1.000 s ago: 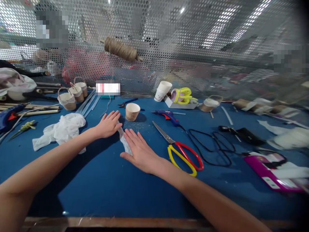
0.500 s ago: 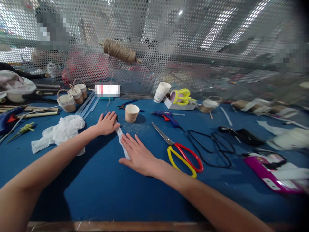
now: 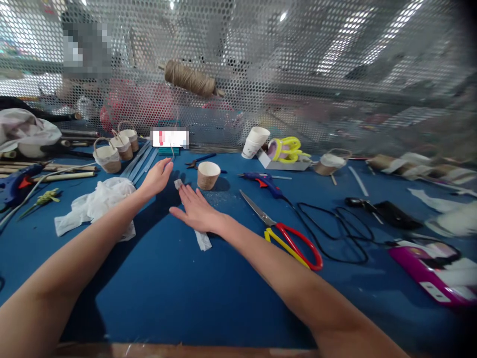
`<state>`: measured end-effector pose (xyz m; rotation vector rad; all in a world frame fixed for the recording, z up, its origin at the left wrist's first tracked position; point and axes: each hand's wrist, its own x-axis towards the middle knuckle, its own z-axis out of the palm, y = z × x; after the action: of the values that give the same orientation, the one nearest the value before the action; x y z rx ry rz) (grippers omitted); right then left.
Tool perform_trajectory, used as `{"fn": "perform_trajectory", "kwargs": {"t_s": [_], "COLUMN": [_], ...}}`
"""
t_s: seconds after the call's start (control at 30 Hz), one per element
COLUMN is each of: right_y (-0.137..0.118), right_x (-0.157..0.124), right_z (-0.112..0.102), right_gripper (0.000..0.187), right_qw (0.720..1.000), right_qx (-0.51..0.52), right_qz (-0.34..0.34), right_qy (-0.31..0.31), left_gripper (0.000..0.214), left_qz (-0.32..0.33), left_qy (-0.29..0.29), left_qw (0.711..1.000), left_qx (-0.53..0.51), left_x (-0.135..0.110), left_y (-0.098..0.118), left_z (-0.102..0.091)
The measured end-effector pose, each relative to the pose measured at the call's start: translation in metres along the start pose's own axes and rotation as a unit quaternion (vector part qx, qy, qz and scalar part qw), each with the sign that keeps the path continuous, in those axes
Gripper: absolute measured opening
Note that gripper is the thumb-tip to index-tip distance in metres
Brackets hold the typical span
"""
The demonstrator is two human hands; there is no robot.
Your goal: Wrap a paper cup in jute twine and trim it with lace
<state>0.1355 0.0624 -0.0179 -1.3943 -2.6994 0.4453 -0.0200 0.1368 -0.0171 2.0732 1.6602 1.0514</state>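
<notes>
My right hand [image 3: 197, 211] lies flat with its fingers out over a narrow white lace-like strip [image 3: 203, 240]. The strip's two ends show past the fingertips and below the palm; its middle is hidden. Beyond the strip, my left hand [image 3: 158, 177] has its fingers drawn together at the lower end of a thin twine [image 3: 172, 148], which hangs from the spool; the exact pinch is hidden. A small brown-wrapped paper cup [image 3: 207, 177] stands upright just past my right fingertips. Scissors [image 3: 266, 219] with red and yellow handles lie to the right.
Crumpled white fabric [image 3: 99, 201] lies left, with several small handled baskets [image 3: 108, 159] behind it. A twine spool [image 3: 190, 78] hangs on the mesh. Pliers [image 3: 201, 160], a blue glue gun [image 3: 263, 183] with black cord, and a purple power strip [image 3: 421, 273] are also on the table.
My left hand has lifted off the strip's far end and moved up and left to the twine. My right hand has slid up along the strip, uncovering its near end.
</notes>
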Motion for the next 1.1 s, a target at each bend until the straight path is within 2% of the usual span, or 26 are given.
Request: {"fn": "perform_trajectory", "kwargs": {"t_s": [0.23,0.43,0.53,0.7,0.8,0.87,0.97,1.1], "right_y": [-0.004,-0.005,-0.007,-0.013,-0.016,-0.016,-0.016,-0.015], "right_x": [0.008,-0.039,-0.059,-0.071,-0.074,-0.075,-0.076,-0.077], "right_z": [-0.006,-0.011,-0.002,0.004,0.001,0.001,0.004,0.008], "right_gripper": [0.088,0.085,0.085,0.083,0.083,0.082,0.084,0.082], "right_qw": [1.000,0.999,1.000,0.999,0.998,0.999,0.999,0.998], "right_qx": [-0.003,-0.019,-0.024,-0.024,-0.011,-0.009,-0.019,-0.010], "right_qz": [0.010,0.002,-0.010,-0.028,-0.044,-0.039,-0.032,-0.044], "right_qy": [0.001,0.026,-0.014,-0.015,-0.042,-0.027,-0.015,-0.041], "left_gripper": [0.046,0.037,0.034,0.029,0.028,0.027,0.035,0.063], "left_qz": [0.000,0.043,0.067,0.107,0.110,0.108,0.111,0.093], "left_qy": [0.004,-0.038,-0.060,-0.092,-0.098,-0.108,-0.127,-0.153], "left_qw": [1.000,0.998,0.994,0.982,0.976,0.973,0.967,0.962], "left_qx": [-0.017,0.036,0.068,0.125,0.158,0.176,0.193,0.207], "left_x": [-0.007,-0.014,-0.015,-0.019,-0.021,-0.022,-0.025,-0.029], "left_y": [0.001,0.009,0.011,0.009,0.010,0.011,0.013,0.009], "left_z": [0.002,0.003,0.007,0.009,0.005,0.003,0.004,0.011]}}
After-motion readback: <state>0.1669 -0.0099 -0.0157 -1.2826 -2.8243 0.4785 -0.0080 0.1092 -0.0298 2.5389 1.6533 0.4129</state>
